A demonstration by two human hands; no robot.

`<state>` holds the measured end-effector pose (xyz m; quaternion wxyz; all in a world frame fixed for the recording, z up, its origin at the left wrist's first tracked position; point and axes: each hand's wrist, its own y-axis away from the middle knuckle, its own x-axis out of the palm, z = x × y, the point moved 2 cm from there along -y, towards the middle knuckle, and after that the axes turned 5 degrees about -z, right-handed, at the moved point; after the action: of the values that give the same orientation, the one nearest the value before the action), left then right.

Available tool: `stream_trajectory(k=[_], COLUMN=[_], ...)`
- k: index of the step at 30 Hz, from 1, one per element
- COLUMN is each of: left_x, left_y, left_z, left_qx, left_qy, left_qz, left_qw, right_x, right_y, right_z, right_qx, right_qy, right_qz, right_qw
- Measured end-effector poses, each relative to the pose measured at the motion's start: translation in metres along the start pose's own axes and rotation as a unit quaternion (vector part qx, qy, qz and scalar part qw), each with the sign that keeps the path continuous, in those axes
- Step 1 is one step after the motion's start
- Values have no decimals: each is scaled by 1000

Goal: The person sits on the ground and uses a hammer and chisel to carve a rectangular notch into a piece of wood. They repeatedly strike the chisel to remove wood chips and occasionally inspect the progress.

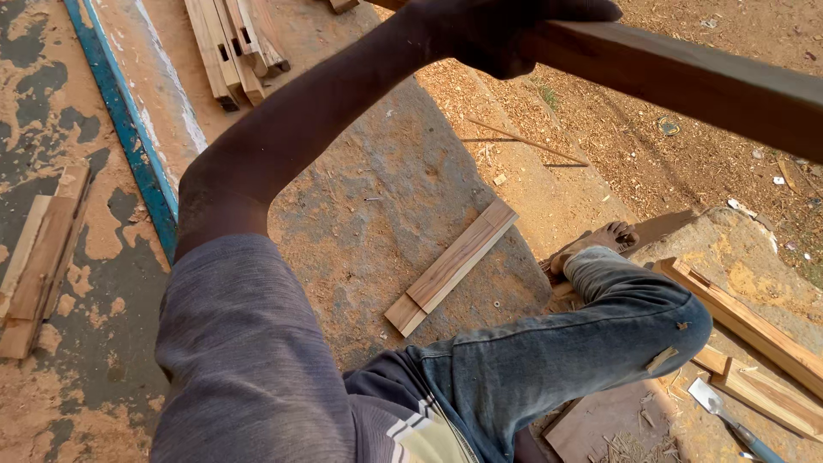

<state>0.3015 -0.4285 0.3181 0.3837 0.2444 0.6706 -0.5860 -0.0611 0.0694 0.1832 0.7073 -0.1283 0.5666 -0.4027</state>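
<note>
My left arm reaches from the grey sleeve at the lower left up to the top of the view. My left hand [506,34] is closed over a long dark wooden beam [703,81] that runs off to the right edge. My right hand is out of view. Below the arm, a short two-tone wooden plank [453,266] lies on the sawdust-covered concrete. My bent leg in blue jeans [591,334] crosses the lower right, with the bare foot [600,240] resting near the plank's far side.
A stack of notched wooden pieces [236,47] lies at the top left beside a blue-edged strip [124,129]. Flat boards [39,266] sit at the far left. Wooden frame pieces [754,330] and a chisel [724,416] lie at the lower right. Sawdust covers the ground.
</note>
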Motion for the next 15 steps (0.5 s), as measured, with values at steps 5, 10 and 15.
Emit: stream_trajectory(k=[5, 10, 15], left_x=[61, 86, 77], left_y=[11, 45, 77], left_z=[-31, 25, 66], left_qx=[43, -4, -228], left_qy=[-71, -56, -19], left_qz=[129, 169, 271], left_qw=[988, 984, 935], right_x=[-1, 4, 11], right_y=[-32, -60, -68], right_z=[21, 71, 138], right_qx=[-46, -92, -52], right_qy=[12, 22, 54], right_qz=[25, 74, 203], right_qw=[999, 993, 976])
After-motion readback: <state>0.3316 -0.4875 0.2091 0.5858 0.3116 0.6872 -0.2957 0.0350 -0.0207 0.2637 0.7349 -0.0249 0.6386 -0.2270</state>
